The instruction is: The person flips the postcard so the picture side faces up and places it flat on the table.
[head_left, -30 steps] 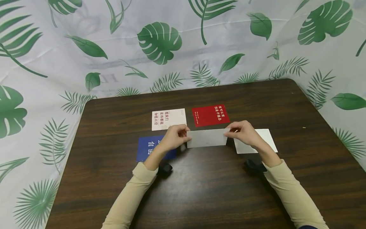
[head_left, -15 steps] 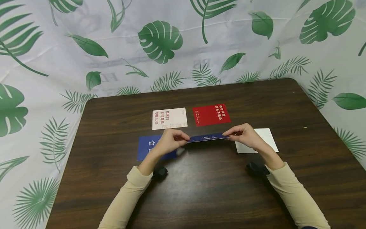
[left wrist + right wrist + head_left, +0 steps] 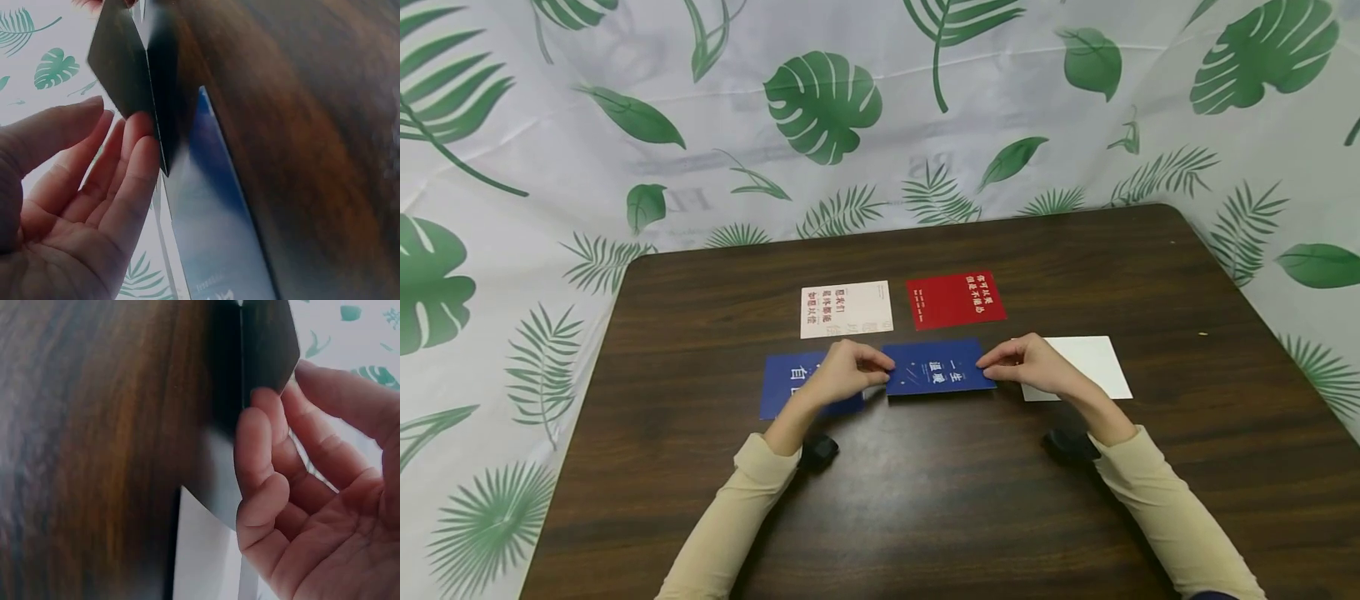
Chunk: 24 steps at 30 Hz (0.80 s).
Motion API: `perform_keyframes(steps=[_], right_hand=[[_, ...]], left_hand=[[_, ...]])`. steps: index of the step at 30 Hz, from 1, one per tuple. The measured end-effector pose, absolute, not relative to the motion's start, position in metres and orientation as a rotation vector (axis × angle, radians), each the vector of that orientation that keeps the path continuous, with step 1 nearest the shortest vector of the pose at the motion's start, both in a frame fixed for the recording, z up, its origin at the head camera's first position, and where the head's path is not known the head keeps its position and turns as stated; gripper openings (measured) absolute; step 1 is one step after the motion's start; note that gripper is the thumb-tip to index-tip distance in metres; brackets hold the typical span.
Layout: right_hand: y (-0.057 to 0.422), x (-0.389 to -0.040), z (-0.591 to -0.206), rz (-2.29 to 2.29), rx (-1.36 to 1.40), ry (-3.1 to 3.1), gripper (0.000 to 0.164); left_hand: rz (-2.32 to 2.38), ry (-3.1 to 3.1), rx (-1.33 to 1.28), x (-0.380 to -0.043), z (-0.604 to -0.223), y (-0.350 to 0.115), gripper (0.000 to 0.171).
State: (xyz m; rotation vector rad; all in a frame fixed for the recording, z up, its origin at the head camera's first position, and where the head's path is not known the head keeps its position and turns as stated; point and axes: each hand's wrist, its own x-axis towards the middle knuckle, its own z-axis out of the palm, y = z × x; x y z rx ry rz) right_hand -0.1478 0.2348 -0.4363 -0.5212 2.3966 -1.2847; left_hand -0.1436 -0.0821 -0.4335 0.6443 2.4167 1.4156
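A blue postcard point(image 3: 938, 367) with white Chinese characters is held face up between my two hands, just above the table. My left hand point(image 3: 842, 371) grips its left edge; my right hand point(image 3: 1036, 364) grips the right edge between thumb and fingers. Seen from the left wrist, the card point(image 3: 125, 56) is a dark slanted panel at the fingertips. A second blue card point(image 3: 782, 387) lies partly under my left hand in the head view. Beside my right hand is a blank white card point(image 3: 1093, 367), its left part hidden.
Farther back lie a cream card point(image 3: 850, 308) with dark characters and a red card point(image 3: 955, 300) with white ones. The dark wooden table point(image 3: 925, 500) ends at a leaf-patterned white curtain point(image 3: 700, 150).
The held card showed a pale side one second ago, then a narrow blue strip; now its blue printed face tilts up. Both hands stay at its sides.
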Motion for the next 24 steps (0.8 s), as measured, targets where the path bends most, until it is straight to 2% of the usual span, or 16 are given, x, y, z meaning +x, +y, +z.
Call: perform_keyframes(steps=[5, 24], right_hand=[[0.228, -0.150, -0.439, -1.219, -0.484, 2.435, 0.023], [0.213, -0.152, -0.434, -1.008, -0.486, 2.533, 0.017]], left_hand=[[1.337, 2.469, 0.622, -0.146, -0.438, -0.079, 0.013], [1.201, 2.591, 0.648, -0.148, -0.436, -0.072, 0.010]])
